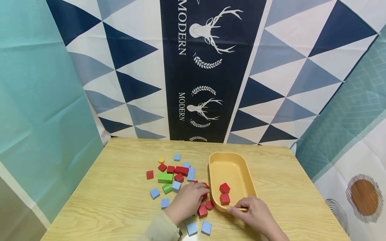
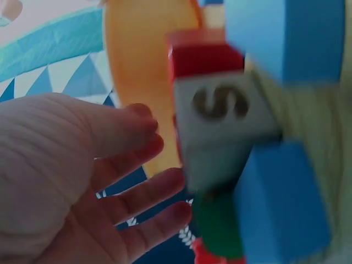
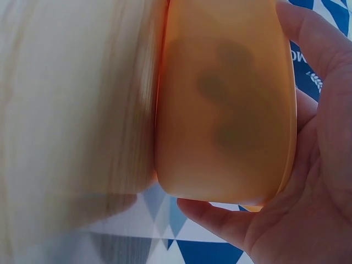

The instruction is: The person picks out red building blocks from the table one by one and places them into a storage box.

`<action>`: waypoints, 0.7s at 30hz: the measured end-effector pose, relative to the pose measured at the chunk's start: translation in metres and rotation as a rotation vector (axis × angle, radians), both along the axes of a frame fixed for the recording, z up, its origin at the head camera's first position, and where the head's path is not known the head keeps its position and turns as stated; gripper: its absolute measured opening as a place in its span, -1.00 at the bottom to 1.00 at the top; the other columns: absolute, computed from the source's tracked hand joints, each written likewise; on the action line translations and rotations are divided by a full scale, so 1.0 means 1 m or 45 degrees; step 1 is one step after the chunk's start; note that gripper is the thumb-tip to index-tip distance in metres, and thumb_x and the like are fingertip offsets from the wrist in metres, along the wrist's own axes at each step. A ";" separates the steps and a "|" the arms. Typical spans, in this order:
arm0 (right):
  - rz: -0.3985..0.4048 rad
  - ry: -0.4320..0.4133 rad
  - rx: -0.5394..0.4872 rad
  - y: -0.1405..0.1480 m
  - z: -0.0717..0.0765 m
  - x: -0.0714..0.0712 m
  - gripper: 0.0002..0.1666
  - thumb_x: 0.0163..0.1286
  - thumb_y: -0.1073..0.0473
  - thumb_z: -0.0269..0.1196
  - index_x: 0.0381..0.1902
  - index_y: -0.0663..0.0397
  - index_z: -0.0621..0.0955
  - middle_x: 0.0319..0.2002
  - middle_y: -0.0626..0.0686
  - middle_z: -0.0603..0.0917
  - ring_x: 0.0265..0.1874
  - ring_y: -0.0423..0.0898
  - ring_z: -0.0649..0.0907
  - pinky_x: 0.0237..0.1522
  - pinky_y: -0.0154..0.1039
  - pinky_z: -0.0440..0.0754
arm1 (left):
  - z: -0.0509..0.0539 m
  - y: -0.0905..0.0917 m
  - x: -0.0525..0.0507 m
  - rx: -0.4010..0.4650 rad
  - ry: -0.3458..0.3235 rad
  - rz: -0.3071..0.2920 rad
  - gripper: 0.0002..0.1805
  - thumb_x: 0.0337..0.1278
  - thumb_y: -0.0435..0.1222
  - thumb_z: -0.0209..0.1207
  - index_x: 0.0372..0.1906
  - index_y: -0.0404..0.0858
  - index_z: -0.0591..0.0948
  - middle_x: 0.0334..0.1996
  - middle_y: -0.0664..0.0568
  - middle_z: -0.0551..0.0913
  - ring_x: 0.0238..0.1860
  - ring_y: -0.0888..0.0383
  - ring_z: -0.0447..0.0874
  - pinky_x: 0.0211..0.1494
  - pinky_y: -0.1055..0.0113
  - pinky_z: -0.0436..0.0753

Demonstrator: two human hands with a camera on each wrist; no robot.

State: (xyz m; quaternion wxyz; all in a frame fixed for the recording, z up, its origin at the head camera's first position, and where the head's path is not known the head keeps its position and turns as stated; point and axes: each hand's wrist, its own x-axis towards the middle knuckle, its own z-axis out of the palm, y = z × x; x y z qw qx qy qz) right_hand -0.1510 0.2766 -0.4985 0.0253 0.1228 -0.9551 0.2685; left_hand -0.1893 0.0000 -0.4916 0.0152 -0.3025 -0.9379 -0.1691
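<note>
My right hand grips the near right corner of a yellow plastic tray, thumb over the rim. In the right wrist view, fingers wrap the outside of the tray, with dark shapes showing through its wall. Two red blocks lie inside at the near end. My left hand is left of the tray, over red blocks beside its wall. In the left wrist view, this hand has loosely bent fingers, with nothing visible between them, beside a grey block marked S and a red block.
Loose blocks spread left of the tray: a green block, a green cylinder, a long red block, a yellow disc and several blue blocks. They lie on a wooden table. Patterned cloth hangs behind it.
</note>
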 end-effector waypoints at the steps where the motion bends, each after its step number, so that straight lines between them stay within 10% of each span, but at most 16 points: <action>1: 0.002 0.002 -0.003 0.000 0.000 0.000 -0.68 0.29 -0.36 0.48 -0.59 -0.53 0.73 -0.49 -0.43 0.67 -0.40 -0.47 0.49 -0.31 -0.39 0.48 | -0.002 0.003 0.001 -0.026 -0.009 -0.008 -0.69 0.53 -0.27 0.23 0.24 -0.01 0.76 0.23 0.11 0.76 0.27 0.11 0.71 0.39 0.13 0.66; 21: -0.032 -0.046 -0.022 -0.001 0.001 0.000 -0.67 0.28 -0.38 0.48 -0.59 -0.49 0.74 -0.51 -0.41 0.65 -0.42 -0.44 0.45 -0.32 -0.40 0.43 | -0.004 0.006 0.007 0.166 -0.118 0.152 -0.70 0.53 -0.32 0.24 0.24 -0.07 0.67 0.12 0.06 0.70 0.16 0.11 0.70 0.27 0.13 0.74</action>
